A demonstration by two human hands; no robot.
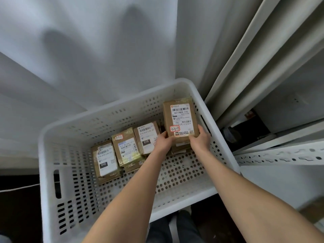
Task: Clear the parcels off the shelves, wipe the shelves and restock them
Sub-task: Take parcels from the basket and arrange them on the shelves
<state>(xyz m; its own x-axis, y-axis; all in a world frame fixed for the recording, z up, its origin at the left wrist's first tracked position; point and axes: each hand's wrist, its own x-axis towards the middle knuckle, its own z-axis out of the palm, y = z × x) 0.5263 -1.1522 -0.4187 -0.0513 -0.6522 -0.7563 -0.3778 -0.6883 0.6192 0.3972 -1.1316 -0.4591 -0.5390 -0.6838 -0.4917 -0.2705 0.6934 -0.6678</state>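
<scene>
A brown cardboard parcel (180,118) is gripped at its near end by both hands. The left hand (164,140) is curled round the near left corner and the right hand (199,138) round the near right corner, with the thumbs laid on the labelled top face. The parcel is held tilted with its label up, and the printed code "507-P802 T70" and a red-edged handwritten sticker can be read on it. It is held inside a white perforated basket (112,106), at the right-hand end, just above a stack of parcels (181,149) that is largely hidden beneath it. To the left, three more are lined up on the basket floor: a "010" parcel (147,137) just beside the left hand, a tape-wrapped parcel (127,148) next to that, and a leftmost parcel (106,160) also marked "010". Just beside the basket on the right, pale metal shelves (280,156) with a slotted front rail are seen.
</scene>
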